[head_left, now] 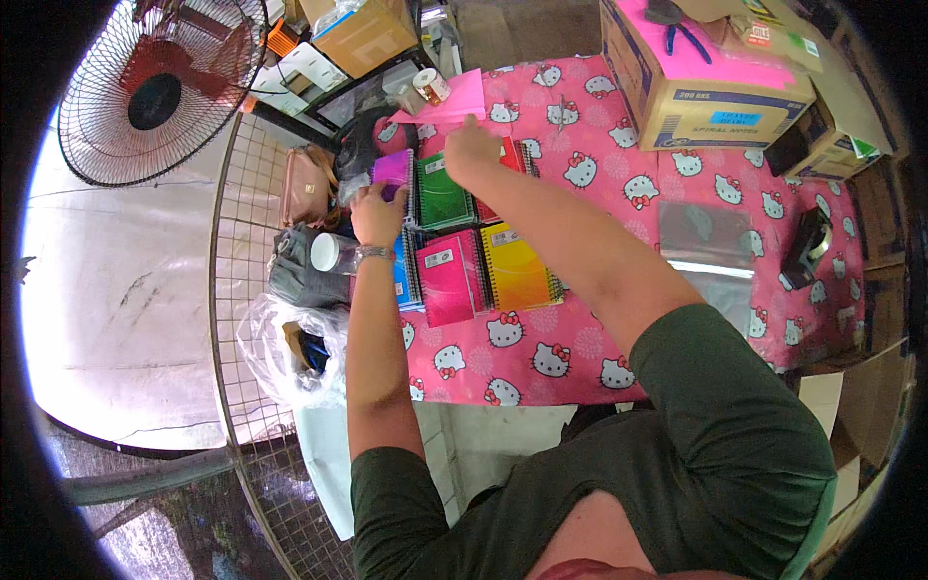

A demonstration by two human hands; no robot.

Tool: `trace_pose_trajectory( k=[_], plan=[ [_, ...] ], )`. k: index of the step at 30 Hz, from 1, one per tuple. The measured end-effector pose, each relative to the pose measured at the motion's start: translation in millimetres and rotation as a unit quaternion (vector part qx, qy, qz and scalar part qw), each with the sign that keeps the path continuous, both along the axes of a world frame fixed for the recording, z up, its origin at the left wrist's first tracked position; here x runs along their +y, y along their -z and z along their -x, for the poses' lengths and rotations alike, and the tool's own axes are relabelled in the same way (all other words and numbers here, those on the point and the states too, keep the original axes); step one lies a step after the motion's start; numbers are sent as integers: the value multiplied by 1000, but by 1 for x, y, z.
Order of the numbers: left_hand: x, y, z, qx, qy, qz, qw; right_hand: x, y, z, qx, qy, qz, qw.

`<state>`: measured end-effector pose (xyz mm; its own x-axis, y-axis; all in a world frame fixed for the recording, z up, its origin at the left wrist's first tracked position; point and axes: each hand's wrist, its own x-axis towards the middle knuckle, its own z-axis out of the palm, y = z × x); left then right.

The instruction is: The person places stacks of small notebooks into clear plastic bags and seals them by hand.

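Observation:
Several spiral notebooks lie side by side on a pink cartoon-cat tablecloth (619, 208): purple (393, 169), green (445, 198), red (512, 155), magenta (449, 280), yellow (517, 271), and a blue one (404, 280) partly under my wrist. My left hand (377, 215) rests on the purple notebook's near edge, fingers curled on it. My right hand (471, 147) reaches farther back and grips a pink sheet of paper (449, 101) at its near edge, just above the green and red notebooks.
A cardboard box (701, 82) with pink paper and blue pliers stands at the back right. Clear plastic sleeves (706, 242) and a black tape dispenser (810, 246) lie on the right. A standing fan (159, 87), a brown bag (304, 184) and a wire grid (242, 290) are left.

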<state>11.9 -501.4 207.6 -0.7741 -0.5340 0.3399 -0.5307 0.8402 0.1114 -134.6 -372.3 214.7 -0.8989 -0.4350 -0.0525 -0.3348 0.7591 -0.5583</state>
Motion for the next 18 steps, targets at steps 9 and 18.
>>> trace_pose_trajectory(
  k=[9,18],
  plan=[
    [18,-52,14,-255,-22,-35,966,71,4,-26,9,68,230,971],
    [131,-52,-51,232,84,61,967,88,7,-9,-8,91,88,992]
  ],
)
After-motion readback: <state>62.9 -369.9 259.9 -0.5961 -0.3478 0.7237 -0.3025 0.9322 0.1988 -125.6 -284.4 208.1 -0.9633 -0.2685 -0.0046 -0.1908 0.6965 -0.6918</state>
